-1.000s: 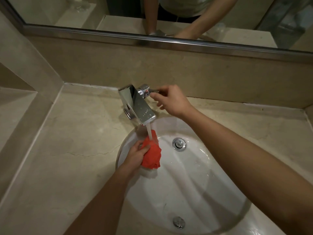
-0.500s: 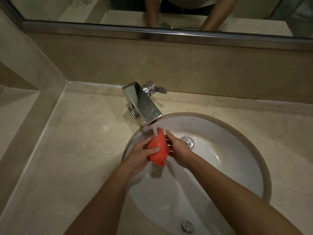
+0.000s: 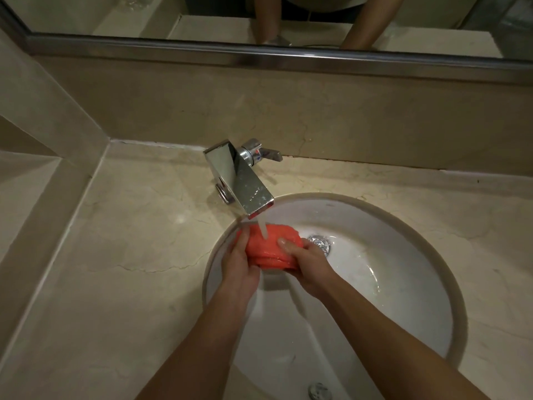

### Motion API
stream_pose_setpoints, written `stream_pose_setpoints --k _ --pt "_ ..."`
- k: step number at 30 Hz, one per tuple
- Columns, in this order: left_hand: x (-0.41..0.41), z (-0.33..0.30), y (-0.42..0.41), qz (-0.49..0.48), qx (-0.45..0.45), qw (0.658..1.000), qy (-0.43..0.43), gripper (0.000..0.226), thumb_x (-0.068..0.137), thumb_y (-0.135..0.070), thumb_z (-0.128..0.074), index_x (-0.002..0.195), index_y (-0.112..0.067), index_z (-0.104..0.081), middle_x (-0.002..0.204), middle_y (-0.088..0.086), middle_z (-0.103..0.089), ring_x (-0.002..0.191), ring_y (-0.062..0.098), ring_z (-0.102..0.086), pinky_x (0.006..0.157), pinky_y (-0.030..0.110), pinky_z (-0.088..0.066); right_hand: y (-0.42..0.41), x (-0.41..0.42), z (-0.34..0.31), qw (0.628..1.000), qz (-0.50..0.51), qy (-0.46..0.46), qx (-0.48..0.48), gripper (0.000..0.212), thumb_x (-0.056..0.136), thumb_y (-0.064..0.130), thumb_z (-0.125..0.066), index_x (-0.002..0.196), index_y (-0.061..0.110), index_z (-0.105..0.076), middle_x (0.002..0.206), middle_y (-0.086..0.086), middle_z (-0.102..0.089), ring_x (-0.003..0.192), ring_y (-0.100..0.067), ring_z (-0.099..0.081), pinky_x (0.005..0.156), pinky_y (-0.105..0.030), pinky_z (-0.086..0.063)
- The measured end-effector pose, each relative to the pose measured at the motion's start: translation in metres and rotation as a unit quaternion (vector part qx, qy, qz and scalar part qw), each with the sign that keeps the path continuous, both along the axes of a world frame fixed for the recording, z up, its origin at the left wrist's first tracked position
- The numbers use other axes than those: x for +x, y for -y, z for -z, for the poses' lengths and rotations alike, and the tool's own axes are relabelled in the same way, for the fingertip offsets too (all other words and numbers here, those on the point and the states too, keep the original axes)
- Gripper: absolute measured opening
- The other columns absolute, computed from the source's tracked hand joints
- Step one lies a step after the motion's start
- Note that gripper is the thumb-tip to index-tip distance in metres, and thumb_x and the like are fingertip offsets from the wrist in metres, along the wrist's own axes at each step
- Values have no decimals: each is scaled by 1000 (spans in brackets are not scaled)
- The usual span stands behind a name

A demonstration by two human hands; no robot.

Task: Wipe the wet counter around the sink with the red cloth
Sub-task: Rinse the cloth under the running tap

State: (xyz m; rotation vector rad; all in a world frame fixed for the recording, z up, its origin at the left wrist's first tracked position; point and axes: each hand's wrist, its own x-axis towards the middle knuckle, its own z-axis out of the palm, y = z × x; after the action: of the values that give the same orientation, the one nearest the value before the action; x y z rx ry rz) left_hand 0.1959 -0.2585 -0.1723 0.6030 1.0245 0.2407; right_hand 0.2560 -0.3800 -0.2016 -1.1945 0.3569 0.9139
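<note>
The red cloth [image 3: 266, 248] is bunched into a wet roll under the running water, over the back left of the white sink [image 3: 403, 284]. My left hand [image 3: 240, 267] grips its left end with fingers wrapped round it. My right hand [image 3: 305, 262] grips its right end, thumb on top. Water streams from the chrome faucet [image 3: 239, 180] onto the middle of the cloth. The beige marble counter [image 3: 129, 255] surrounds the sink.
The faucet handle [image 3: 265, 153] points right at the back wall. A drain [image 3: 319, 243] sits just right of my right hand, and an overflow hole [image 3: 318, 390] at the sink's near rim. A mirror [image 3: 288, 21] runs above the backsplash. A side wall rises on the left.
My right hand left the faucet handle and came down to grip the cloth. Both hands now hold the cloth spread wider under the water stream.
</note>
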Motion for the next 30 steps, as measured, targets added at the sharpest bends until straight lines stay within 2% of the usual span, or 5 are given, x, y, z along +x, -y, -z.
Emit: stream_pose_setpoints --k 4,12,17,23,30 --pt "11 -6 15 18 -66 998 -12 37 89 -36 -68 114 -9 -68 109 19 -72 93 34 -71 67 46 -60 1 -2 2 994 24 76 -77 61 74 14 -87 123 0 -53 114 -22 -69 98 -34 -72 82 -53 -60" --pt "6 -2 7 62 155 986 -16 28 96 -35 -60 108 -11 -67 93 6 -73 86 26 -70 71 39 -58 7 3 -3 996 -46 37 -60 45 92 40 -66 107 -2 -71 100 -26 -72 89 -36 -70 75 -41 -58" --pt "-17 -1 11 113 465 864 -157 31 101 -44 -44 103 -18 -60 98 0 -66 90 20 -64 82 35 -51 -10 10 -3 990 -77 57 -103 60 78 57 -75 105 3 -69 99 -16 -73 93 -31 -73 82 -48 -61" --pt "-1 -7 17 62 358 922 -134 33 99 -50 -45 99 -21 -60 91 -3 -67 85 12 -64 80 31 -51 -37 -2 -6 970 -13 179 -166 47 78 56 -75 69 13 -57 61 0 -63 61 -14 -62 68 -36 -53" --pt "4 8 16 55 388 904 -174 46 97 -53 -43 80 -15 -63 81 4 -68 85 27 -67 86 45 -51 -40 -9 -3 948 -8 242 -207 58 89 47 -67 63 -4 -55 54 -5 -53 54 -14 -52 59 -33 -46"
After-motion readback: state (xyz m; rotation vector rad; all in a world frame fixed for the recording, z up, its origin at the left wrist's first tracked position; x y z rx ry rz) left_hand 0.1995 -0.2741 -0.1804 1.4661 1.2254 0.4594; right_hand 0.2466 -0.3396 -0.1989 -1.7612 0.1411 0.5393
